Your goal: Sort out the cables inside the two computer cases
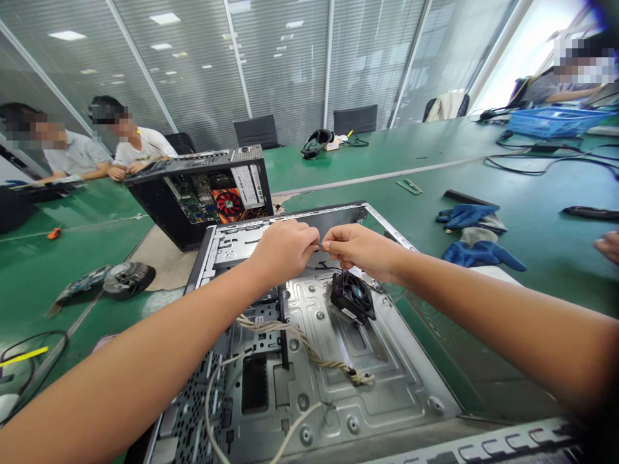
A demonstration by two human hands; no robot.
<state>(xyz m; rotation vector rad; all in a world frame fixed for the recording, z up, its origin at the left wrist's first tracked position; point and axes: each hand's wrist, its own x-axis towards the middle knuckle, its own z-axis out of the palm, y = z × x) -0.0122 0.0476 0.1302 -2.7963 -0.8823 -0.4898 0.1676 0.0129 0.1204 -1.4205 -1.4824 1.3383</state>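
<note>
Both hands are raised over the far part of an opened computer case (333,348) lying on its side. My left hand (289,248) is closed, its thumb and finger pinching one end of a thin dark wire. My right hand (355,248) pinches the same wire from the other side; only a short bit shows between the fingertips. Just below my right hand a black cooling fan (353,298) rests on the bare metal floor of the case. Twisted beige cables (309,348) run across the case, and a loose grey cable (210,393) curves at its near left.
A second computer tower (203,193) with a red fan stands behind the case. Blue-grey gloves (476,238) lie right, near another person's hand (608,246). Left sit a loose heatsink fan (129,278) and a circuit board (80,288). People sit around the green table (362,167).
</note>
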